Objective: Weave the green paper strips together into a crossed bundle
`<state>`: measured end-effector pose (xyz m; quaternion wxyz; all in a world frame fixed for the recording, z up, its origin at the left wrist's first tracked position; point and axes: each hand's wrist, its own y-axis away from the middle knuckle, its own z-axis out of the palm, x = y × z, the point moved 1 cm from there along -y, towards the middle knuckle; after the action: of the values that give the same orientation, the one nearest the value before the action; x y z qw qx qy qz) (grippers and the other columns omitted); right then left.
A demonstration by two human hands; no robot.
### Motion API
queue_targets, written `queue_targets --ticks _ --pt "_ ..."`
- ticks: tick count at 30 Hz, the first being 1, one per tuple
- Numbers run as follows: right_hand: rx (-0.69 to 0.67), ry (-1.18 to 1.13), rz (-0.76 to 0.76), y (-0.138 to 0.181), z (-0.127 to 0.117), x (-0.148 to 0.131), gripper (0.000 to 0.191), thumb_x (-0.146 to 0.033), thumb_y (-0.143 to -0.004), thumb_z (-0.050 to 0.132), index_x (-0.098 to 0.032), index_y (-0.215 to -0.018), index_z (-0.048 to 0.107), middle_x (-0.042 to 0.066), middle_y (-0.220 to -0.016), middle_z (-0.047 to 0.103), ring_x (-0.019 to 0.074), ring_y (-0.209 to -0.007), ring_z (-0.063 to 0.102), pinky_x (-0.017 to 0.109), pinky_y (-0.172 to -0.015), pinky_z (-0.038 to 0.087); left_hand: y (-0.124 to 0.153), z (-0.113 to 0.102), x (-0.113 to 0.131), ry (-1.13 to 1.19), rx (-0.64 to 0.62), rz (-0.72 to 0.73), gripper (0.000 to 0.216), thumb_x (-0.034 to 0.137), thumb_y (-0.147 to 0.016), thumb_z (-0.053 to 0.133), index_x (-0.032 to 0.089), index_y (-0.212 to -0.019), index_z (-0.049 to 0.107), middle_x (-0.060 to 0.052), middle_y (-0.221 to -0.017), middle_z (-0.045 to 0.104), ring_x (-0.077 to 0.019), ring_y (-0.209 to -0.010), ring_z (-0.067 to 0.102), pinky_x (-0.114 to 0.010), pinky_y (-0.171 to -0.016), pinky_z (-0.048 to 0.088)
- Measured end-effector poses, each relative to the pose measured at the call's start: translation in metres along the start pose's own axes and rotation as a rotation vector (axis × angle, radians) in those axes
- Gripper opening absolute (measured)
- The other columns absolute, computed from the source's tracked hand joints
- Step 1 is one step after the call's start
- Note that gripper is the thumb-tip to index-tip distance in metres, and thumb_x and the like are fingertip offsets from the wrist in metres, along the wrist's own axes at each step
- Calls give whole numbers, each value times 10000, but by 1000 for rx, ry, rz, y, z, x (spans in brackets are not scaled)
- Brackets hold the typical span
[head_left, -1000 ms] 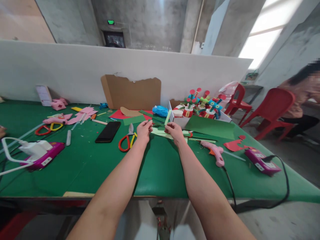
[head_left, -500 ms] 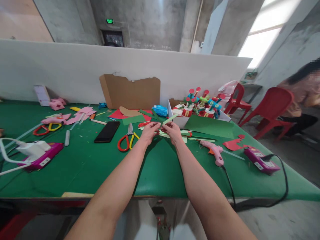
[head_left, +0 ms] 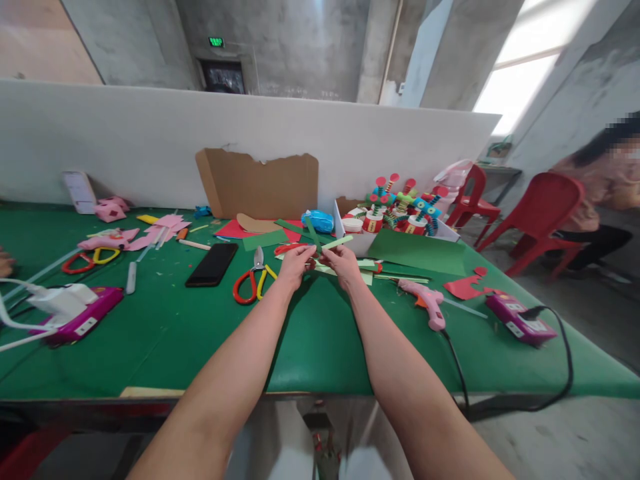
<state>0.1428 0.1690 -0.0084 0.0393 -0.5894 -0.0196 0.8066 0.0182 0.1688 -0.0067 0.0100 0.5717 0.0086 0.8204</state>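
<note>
My left hand [head_left: 296, 265] and my right hand [head_left: 345, 264] meet over the middle of the table, fingers pinched. Between them are paper strips: a dark green strip [head_left: 312, 231] points up and away, and a light green strip [head_left: 338, 242] slants to the right. Both hands are closed on the strips where these cross; the fingers hide the exact joint. More pale green paper strips [head_left: 367, 265] lie beneath and beside my right hand. Red-and-yellow-handled scissors [head_left: 257, 275] rest just left of my left hand. Past the hands sits a blue packet [head_left: 319, 221].
A black phone [head_left: 213, 265] lies to the left. On the right are a pink glue gun [head_left: 425, 301], dark green card [head_left: 415, 252] and a purple power strip [head_left: 520, 320]. A white box [head_left: 342, 223] holds several colourful paper figures. Another person's hand [head_left: 5, 263] shows at the left edge.
The dark green strip now stands up more plainly between my fingers. My hands stay close together in nearly the same place. The other person's hand has come further into view at left.
</note>
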Motion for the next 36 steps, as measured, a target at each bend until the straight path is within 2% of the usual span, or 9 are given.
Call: queue_targets --ticks 6,14,21,27,36 --pt "-31 0 5 1 2 2 269 -312 -577 810 -172 -704 619 -23 -633 651 114 -613 624 304 -716 550 -3 0 -3 6 5 28 351 304 -499 854 143 -703 619 14 -633 595 -75 -524 504 -228 -521 387" --pt "26 -47 16 -7 -3 5 171 -215 -621 756 -189 -698 605 -27 -670 656 99 -584 600 311 -708 558 -5 0 -3 57 26 66 334 287 -478 842 138 -657 603 26 -590 559 -80 -516 502 -248 -547 401" --pt "-59 -77 91 -3 -7 2 247 -291 -588 809 -187 -690 609 -33 -629 633 90 -580 592 284 -705 552 -3 1 -1 6 -74 83 323 314 -488 834 143 -650 613 23 -583 560 -82 -528 484 -245 -552 386" --pt "-78 -115 123 1 -3 0 325 -338 -525 850 -184 -672 604 -40 -613 632 81 -565 589 253 -674 548 -3 0 0 -7 -81 96 332 333 -477 837 144 -646 623 27 -580 565 -80 -527 482 -238 -551 387" --pt "-73 -102 133 1 -4 -1 292 -330 -554 844 -194 -692 625 -43 -594 624 93 -566 600 267 -684 554 0 1 2 -53 -50 108 341 359 -473 842 146 -655 648 21 -574 576 -91 -538 485 -247 -571 407"
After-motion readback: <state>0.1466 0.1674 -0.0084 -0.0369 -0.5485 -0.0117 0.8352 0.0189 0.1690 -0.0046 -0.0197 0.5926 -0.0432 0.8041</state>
